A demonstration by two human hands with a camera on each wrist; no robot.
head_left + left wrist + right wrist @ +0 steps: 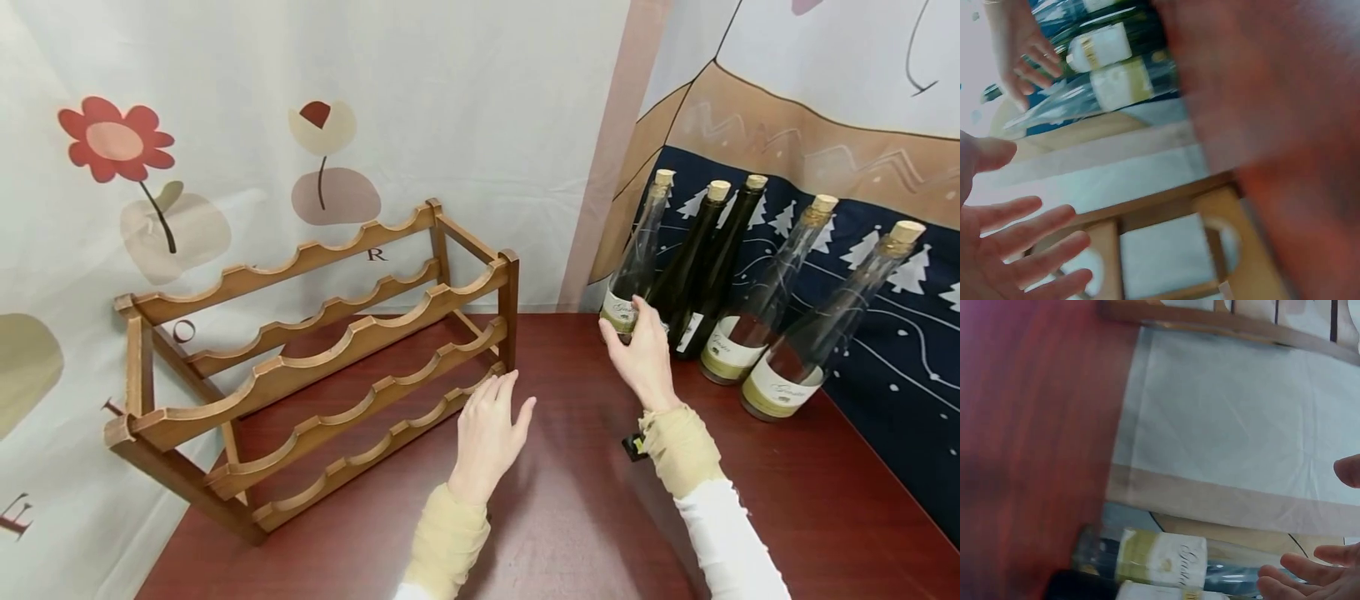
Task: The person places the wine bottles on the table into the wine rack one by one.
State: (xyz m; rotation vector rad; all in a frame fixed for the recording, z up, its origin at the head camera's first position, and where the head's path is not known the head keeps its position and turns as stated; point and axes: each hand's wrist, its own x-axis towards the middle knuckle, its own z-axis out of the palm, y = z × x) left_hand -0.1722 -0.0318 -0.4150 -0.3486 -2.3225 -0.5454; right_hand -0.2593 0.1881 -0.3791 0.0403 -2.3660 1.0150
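Observation:
My left hand [487, 429] is held over the table beside the front right corner of a wooden wine rack [363, 335]. Its fingers are straight and the palm holds nothing. Toward the corked wine bottles reaches my right hand [647, 358], thumb and fingers spread apart. It is nearest to the leftmost clear bottle [619, 310], partly covering it in the head view; whether they touch is unclear there, but the right wrist view shows no grip on the bottle [1166, 559]. Two dark green bottles [693, 250] stand just right of it.
Two more clear labelled bottles [783, 387] stand at the right, near a dark blue printed cloth [900, 400]. A small black object [634, 447] lies on the red-brown table [570, 517] under the right wrist. A white printed curtain [487, 108] hangs behind the rack.

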